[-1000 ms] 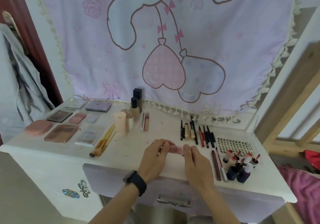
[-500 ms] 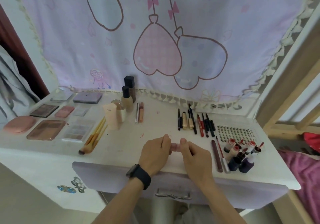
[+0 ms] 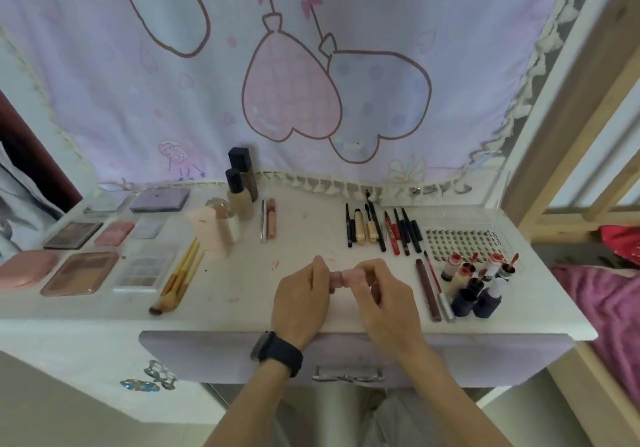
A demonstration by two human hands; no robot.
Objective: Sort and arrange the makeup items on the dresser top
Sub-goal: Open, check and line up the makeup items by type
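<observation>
We see a small pink makeup item (image 3: 341, 278) at the front of the white dresser top (image 3: 242, 294). The left hand (image 3: 300, 299) and right hand (image 3: 386, 299) pinch its two ends with curled fingers. Small bottles (image 3: 474, 296) stand right of the right hand, pencils (image 3: 384, 228) lie beyond both hands, and brushes (image 3: 180, 273) and palettes (image 3: 81, 273) lie left of the left hand.

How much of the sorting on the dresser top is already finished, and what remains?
Mostly done, it seems: palettes lie grouped at the left, brushes beside them, tall bottles at the back, pencils in a row, small vials at the right. In hand: the left hand and the right hand both pinch a small pink item over the dresser top. Left, probably: setting that item down with a group.
</observation>
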